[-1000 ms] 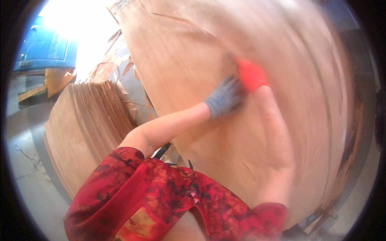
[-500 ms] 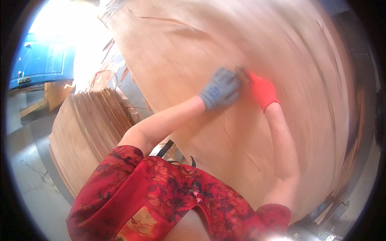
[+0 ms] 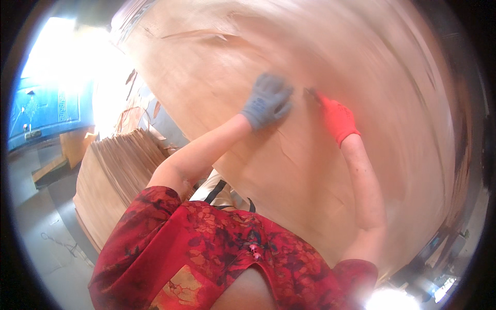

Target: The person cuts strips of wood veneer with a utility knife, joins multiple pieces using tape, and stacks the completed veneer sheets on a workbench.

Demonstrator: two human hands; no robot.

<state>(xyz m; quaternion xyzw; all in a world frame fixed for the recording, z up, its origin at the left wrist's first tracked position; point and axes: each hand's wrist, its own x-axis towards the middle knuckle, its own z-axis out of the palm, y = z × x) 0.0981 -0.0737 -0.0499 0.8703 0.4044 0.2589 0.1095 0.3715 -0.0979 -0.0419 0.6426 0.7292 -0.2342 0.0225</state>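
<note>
Head cam: L hand (image 3: 267,101) loose over wood sheet (image 3: 299,170), R hand (image 3: 340,119) gripping prob. a dark-tipped tool (image 3: 312,94).

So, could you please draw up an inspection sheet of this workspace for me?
Surface: broad brown wood sheet, with a split or lifted edge toward its far end.
Job's things: slim dark tool; its kind is too blurred to tell.
Clutter: torn wood strips, seen above the stack of thin sheets at left.
Hands: grey-gloved left hand over the wood sheet, contact unclear; red-gloved right hand, fingers closed on the tool.
Cables: thin dark line on the floor, lower left; whether it is a cord, cannot tell.
Surroundings: blue panel at left, below bright glare.
</note>
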